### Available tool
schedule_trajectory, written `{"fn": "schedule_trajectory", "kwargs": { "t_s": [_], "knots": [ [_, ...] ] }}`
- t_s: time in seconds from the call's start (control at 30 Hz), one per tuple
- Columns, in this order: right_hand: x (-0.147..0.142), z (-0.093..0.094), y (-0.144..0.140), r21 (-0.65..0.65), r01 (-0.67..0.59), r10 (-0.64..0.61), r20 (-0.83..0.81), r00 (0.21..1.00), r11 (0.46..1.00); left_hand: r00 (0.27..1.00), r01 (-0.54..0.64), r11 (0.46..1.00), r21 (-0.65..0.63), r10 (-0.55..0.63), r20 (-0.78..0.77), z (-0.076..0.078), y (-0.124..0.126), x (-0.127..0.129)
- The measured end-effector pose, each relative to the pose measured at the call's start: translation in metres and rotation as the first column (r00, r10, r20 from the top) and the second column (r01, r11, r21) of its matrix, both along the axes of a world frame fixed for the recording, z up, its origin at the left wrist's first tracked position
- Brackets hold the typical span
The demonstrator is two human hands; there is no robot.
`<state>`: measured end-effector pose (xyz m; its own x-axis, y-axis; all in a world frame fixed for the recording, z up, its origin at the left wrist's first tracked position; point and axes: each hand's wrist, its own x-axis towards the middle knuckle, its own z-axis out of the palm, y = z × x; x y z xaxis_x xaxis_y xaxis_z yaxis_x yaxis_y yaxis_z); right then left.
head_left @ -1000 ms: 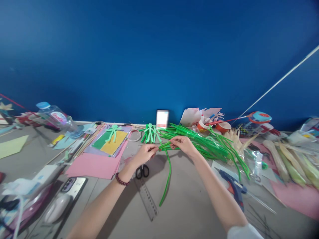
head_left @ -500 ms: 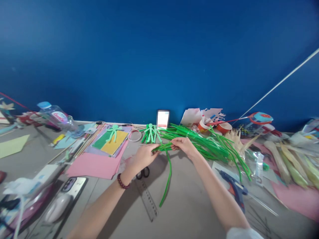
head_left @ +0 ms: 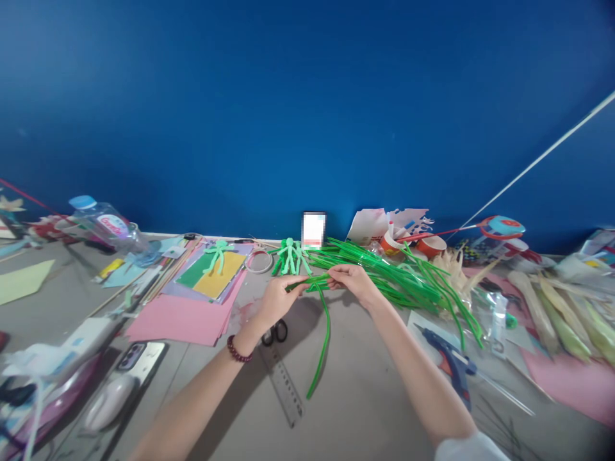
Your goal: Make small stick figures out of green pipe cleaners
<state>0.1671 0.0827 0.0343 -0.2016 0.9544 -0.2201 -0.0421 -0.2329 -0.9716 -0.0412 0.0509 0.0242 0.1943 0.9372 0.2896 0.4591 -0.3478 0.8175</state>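
Head view. Left hand (head_left: 277,299) and right hand (head_left: 352,280) meet over the middle of the grey worktop (head_left: 365,410), each pinching the same green pipe cleaner (head_left: 327,333). The fingers of both are clenched on its upper, bent part, close together; its long tail hangs down toward 6 o'clock and rests its tip on the worktop just beside the clear ruler (head_left: 286,390).

Judgement on the bend in hand: pinch close on either side of the fold and turn the wrists rather than pull, so the wire kinks where wanted and the tail does not whip.

At 12 o'clock of the hands, near: green pipe-cleaner figure (head_left: 289,255) and a roll of tape (head_left: 259,260). At 2 to 3 o'clock, just beside the right hand: a loose heap of green pipe cleaners (head_left: 408,278); easy to snag. Black scissors (head_left: 275,332) lie under the left wrist, which wears a bead bracelet (head_left: 237,350). Blue glue gun (head_left: 451,358) at 4 o'clock, near the right forearm. Pink paper sheets (head_left: 177,320) at 9 o'clock, phone (head_left: 139,356) and mouse (head_left: 108,403) at 8 o'clock.

Open room: bare worktop toward 6 o'clock, between the forearms. Near edge not in view.
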Motion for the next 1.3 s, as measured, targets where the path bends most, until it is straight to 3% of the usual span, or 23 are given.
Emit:
{"fn": "schedule_trajectory", "kwargs": {
  "t_s": [0.1,0.27,0.37,0.43,0.53,0.63,0.7,1.07,1.3],
  "knots": [
    [0.000,0.000,0.000,0.006,-0.004,0.004,0.005,1.000,1.000,0.999,-0.012,0.998,-0.062,0.014,0.041,0.000,0.000,0.001],
    [0.000,-0.005,0.001,0.060,-0.028,0.024,0.069,0.997,0.998,1.000,0.001,1.000,0.029,-0.001,0.003,-0.003,0.000,-0.001],
    [0.000,-0.007,0.001,0.222,-0.073,0.014,0.256,0.967,0.972,0.999,0.033,0.996,0.078,-0.031,-0.018,-0.005,-0.001,-0.003],
    [-0.001,-0.005,-0.001,0.429,-0.147,-0.050,0.416,0.908,0.891,0.998,0.045,0.994,0.095,-0.041,-0.037,-0.005,-0.001,-0.003],
    [-0.007,-0.001,-0.005,0.666,-0.340,-0.146,0.561,0.815,0.664,0.998,0.050,0.994,0.100,-0.045,-0.053,-0.005,-0.001,-0.003],
    [-0.014,-0.003,-0.009,0.723,-0.498,-0.193,0.640,0.743,0.480,0.998,0.055,0.994,0.092,-0.051,-0.047,-0.004,-0.002,-0.002],
    [-0.017,-0.007,-0.011,0.727,-0.545,-0.222,0.663,0.715,0.418,0.998,0.057,0.995,0.078,-0.056,-0.022,-0.004,-0.002,-0.001],
    [-0.019,-0.008,-0.016,0.714,-0.593,-0.265,0.694,0.669,0.373,0.998,0.031,0.999,-0.034,-0.029,0.053,-0.009,-0.001,-0.001],
    [-0.018,-0.008,-0.013,0.738,-0.540,-0.202,0.648,0.734,0.405,0.999,0.052,0.999,-0.001,-0.052,0.001,-0.003,-0.002,-0.002]
  ]
}}
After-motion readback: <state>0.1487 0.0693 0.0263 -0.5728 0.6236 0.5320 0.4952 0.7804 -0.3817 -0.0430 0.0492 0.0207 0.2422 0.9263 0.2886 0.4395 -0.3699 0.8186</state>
